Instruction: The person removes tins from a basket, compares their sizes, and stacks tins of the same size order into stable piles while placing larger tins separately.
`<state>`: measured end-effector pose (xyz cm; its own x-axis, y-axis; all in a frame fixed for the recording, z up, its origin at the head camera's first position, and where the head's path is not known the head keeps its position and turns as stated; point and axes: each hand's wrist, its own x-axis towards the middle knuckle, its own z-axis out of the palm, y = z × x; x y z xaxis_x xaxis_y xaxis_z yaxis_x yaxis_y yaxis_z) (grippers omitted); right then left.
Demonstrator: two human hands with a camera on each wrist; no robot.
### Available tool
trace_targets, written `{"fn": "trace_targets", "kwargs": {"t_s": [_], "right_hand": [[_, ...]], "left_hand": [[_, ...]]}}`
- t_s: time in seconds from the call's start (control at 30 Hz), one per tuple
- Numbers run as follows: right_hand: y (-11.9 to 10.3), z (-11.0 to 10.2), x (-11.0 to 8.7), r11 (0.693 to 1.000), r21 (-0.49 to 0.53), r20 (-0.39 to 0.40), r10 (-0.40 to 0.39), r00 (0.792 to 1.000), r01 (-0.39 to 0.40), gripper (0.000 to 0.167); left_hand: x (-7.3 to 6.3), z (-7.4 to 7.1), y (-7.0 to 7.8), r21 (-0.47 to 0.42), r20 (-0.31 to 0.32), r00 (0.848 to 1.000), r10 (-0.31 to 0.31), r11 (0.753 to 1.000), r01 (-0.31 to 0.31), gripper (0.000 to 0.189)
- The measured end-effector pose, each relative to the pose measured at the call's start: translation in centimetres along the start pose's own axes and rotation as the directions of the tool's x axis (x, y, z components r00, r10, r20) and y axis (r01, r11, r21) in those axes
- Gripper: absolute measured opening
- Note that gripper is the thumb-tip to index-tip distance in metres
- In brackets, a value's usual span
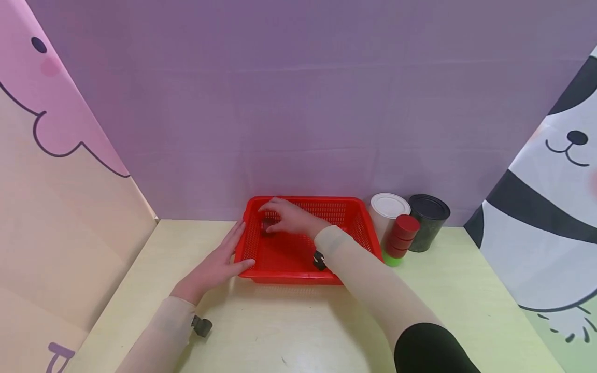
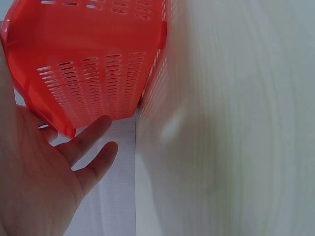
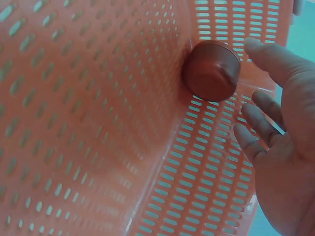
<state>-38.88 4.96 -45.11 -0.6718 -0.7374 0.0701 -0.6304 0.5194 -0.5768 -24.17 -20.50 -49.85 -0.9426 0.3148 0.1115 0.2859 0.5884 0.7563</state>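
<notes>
A red plastic basket [image 1: 284, 261] with slotted walls stands on the table against the back wall. Inside it, near the left end, lies a small dark red round cup [image 3: 211, 73], partly covered by fingers in the head view. My right hand [image 1: 295, 217] reaches over the basket to that cup; in the right wrist view its thumb and loosely bent fingers are spread beside the cup, with a gap between. My left hand [image 1: 215, 267] lies along the basket's left side, fingers extended at the rim and thumb at the front left corner.
Right of the basket stand a canister with a white lid [image 1: 391, 205] and a dark canister [image 1: 428, 223]. In front of them is a stack of red round pieces [image 1: 402, 235] on a bright green one [image 1: 392, 260]. Printed panels flank the table [image 1: 289, 331].
</notes>
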Motion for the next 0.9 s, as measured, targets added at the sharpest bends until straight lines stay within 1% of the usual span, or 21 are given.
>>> {"fn": "trace_targets", "kwargs": {"t_s": [0.2,0.4,0.7,0.9], "right_hand": [[0.0,0.4,0.1,1.000,0.013,0.036,0.006,0.999,-0.007,0.061],[0.2,0.8,0.2,0.999,-0.001,0.042,0.034,0.999,-0.034,0.060],[0.4,0.9,0.0,0.998,-0.005,0.063,0.066,0.996,-0.066,0.059],[0.6,1.1,-0.1,0.997,0.001,0.072,0.077,0.994,-0.078,0.059]], "left_hand": [[0.1,0.0,0.0,0.008,0.000,1.000,0.008,1.000,-0.008,0.119],[0.2,0.0,0.0,0.011,0.005,1.000,0.013,1.000,-0.013,0.119],[0.3,-0.1,0.0,0.011,0.011,1.000,0.016,1.000,-0.017,0.117],[0.3,-0.1,0.0,0.003,0.015,1.000,0.008,1.000,-0.008,0.116]]}}
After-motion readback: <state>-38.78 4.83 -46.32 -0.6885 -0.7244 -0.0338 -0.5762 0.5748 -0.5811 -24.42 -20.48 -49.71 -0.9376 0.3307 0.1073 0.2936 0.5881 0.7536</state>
